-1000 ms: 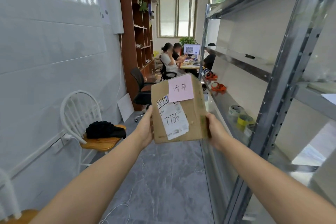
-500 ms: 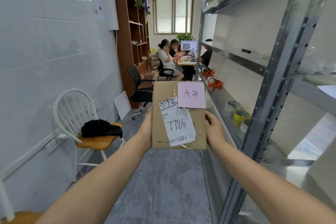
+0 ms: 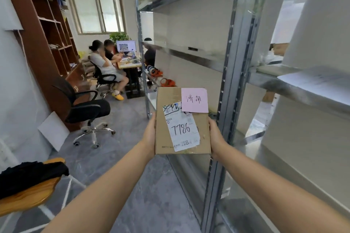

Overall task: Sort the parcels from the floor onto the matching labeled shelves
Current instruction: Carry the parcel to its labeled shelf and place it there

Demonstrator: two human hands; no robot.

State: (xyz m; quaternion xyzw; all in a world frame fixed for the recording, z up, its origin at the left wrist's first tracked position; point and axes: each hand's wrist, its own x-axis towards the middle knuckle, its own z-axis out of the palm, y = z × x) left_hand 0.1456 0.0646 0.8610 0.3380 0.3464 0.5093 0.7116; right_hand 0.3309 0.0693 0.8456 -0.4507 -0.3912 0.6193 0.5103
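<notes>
I hold a flat brown cardboard parcel [image 3: 170, 121] upright in front of me, at chest height. It carries a white shipping label with "7786" handwritten on it and a pink sticky note with handwritten characters at its top right. My left hand [image 3: 149, 134] grips its left edge and my right hand [image 3: 216, 138] grips its right edge. A grey metal shelving rack [image 3: 233, 73] with several tiers rises just to the right of the parcel; a white sheet [image 3: 310, 79] lies on the near shelf.
A black office chair [image 3: 83, 106] stands on the grey floor ahead left. A wooden-seated chair with a black cloth [image 3: 32, 178] is close at lower left. People sit at a desk [image 3: 125, 64] at the far end. Orange tape dispensers [image 3: 166, 82] lie on a far shelf.
I have walked forward along the aisle and turned slightly right toward the rack. The parcel has straightened from tilted to upright and stays held in both hands.
</notes>
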